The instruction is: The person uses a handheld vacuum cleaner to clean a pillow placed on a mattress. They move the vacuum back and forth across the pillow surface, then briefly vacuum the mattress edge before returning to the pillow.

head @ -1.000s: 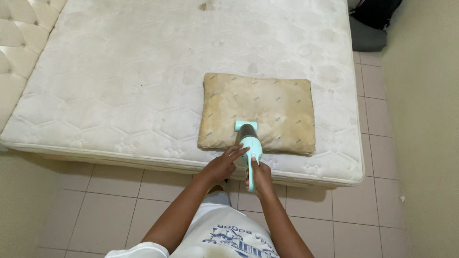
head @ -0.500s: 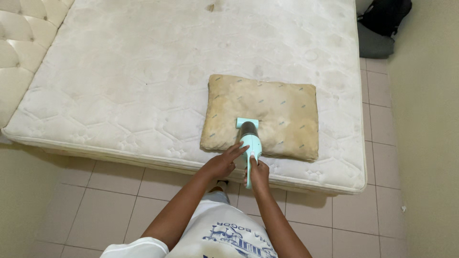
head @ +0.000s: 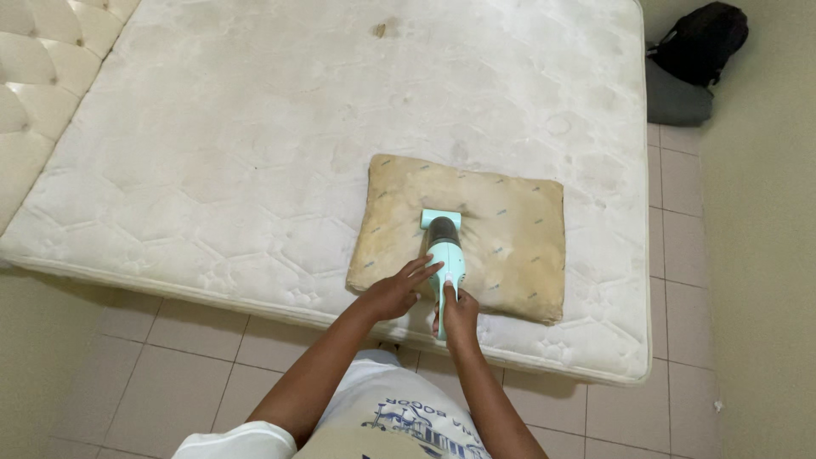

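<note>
A mint-green handheld vacuum (head: 444, 251) rests nozzle-first on a stained tan pillow (head: 501, 234), its flat head near the pillow's middle and its handle pointing back toward the near edge. The right hand (head: 459, 314) is clenched around the vacuum's handle, thumb on top. The left hand (head: 396, 291) lies flat and released, fingers spread, pressing the pillow's near edge just left of the vacuum body.

The pillow sits on the near right part of a bare white quilted mattress (head: 255, 153), close to its near edge. A small brown mark (head: 382, 30) shows on the mattress surface far up the frame. A cream tufted headboard (head: 34, 76) runs along the left side. Beyond the far right corner of the mattress, a black backpack (head: 701, 42) leans over a grey cushion (head: 676, 100) on the tiled floor (head: 153, 374), beside a plain wall (head: 765, 238).

Compared with half a second earlier, the vacuum head and both hands hold almost the same place on the pillow, while the whole scene has slid lower in the view, showing more of the backpack and the far mattress.
</note>
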